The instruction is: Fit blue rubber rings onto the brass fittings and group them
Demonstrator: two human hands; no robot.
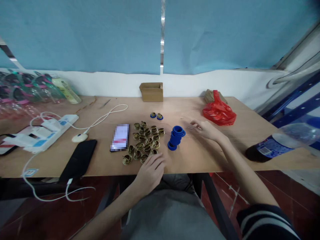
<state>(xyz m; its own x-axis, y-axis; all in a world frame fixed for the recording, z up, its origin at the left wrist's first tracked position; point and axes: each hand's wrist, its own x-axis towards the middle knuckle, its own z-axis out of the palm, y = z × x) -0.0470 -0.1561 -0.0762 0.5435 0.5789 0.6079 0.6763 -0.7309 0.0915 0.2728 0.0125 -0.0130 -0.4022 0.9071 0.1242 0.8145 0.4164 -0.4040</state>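
Note:
My left hand [151,170] rests at the front of the table, fingers loosely stretched out and apart, beside the nearest of several brass-coloured round metal pieces [140,146] with raised inner tabs. Its fingertips partly cover the front pieces; I cannot tell whether they touch one. Just right of the group stands a crooked stack of blue rings [175,138]. My right hand [205,130] is right of that stack, palm down, fingers apart and holding nothing visible. Behind the group, two similar brass pieces [159,116] sit in blue rings.
A phone with a lit screen [120,137], a dark phone [78,160] and a power strip [53,131] with white cables lie left. A cardboard box [152,92] stands at the back. Right are a red plastic bag [219,111] and a lying soda bottle [268,148].

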